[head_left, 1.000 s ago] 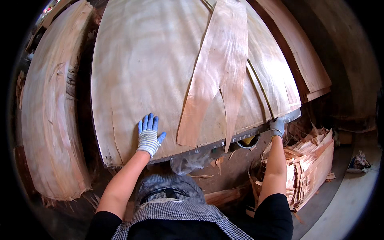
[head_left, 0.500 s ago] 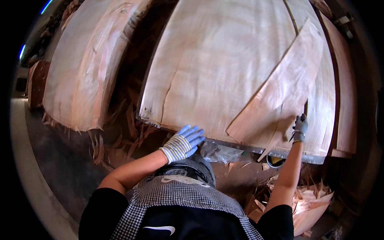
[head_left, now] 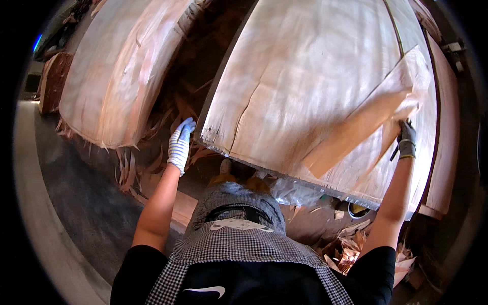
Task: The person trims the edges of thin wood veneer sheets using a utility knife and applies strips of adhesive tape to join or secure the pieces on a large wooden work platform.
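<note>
A broad stack of pale wood veneer sheets (head_left: 295, 91) lies before me. On its right part a loose veneer strip (head_left: 351, 132) is blurred and lifted, its narrower split pieces bent up beside my right hand. My right hand (head_left: 406, 138), in a grey glove, is closed at the strip's right edge. A thin dark tool (head_left: 394, 153) sticks out of it; its kind is too small to tell. My left hand (head_left: 180, 145), in a striped glove with blue fingers, is held out beside the stack's near left corner, fingers stretched and holding nothing.
Another veneer stack (head_left: 112, 76) stands at the left, across a dark gap with torn scraps. Clear plastic film (head_left: 295, 192) and a round container (head_left: 358, 209) are under the front edge. A heap of veneer scraps (head_left: 351, 246) lies at the lower right.
My left hand has swung left, from the front edge to beyond the stack's corner. My right hand has moved farther away and right, and the loose strip has lifted and bent.
</note>
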`<state>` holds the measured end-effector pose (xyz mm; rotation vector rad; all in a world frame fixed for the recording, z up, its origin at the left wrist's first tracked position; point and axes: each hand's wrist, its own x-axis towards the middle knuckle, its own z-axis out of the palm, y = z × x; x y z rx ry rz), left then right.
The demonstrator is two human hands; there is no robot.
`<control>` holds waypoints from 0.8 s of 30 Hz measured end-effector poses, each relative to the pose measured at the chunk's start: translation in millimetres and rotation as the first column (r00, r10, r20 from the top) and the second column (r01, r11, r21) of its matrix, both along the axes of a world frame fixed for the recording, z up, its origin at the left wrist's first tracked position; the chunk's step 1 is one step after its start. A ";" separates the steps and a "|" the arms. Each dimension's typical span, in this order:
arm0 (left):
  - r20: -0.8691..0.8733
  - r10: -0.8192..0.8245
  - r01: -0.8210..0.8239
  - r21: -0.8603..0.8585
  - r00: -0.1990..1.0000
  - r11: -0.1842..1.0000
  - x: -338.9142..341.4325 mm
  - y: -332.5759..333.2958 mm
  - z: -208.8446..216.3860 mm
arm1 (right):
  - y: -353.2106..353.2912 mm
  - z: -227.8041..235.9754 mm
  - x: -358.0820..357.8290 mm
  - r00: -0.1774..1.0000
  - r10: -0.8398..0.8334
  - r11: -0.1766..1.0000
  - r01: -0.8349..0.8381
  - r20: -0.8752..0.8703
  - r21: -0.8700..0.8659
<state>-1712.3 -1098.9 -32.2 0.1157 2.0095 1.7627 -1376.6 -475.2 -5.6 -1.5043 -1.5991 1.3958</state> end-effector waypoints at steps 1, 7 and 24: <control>-0.033 -0.047 0.045 -0.063 0.998 0.997 -3.7 5.0 7.7 | -12.2 18.0 -10.3 0.995 -0.002 0.999 -0.001 0.104 0.035; -0.011 -0.277 0.275 -0.083 0.961 0.958 -31.1 58.1 25.6 | -121.8 82.3 -45.8 0.932 -0.039 0.995 0.002 -0.359 -0.104; 0.551 -0.789 0.400 0.811 -0.273 0.427 -76.3 275.7 -26.3 | -488.8 123.7 -187.2 0.529 -0.548 0.727 -0.081 -0.648 -0.682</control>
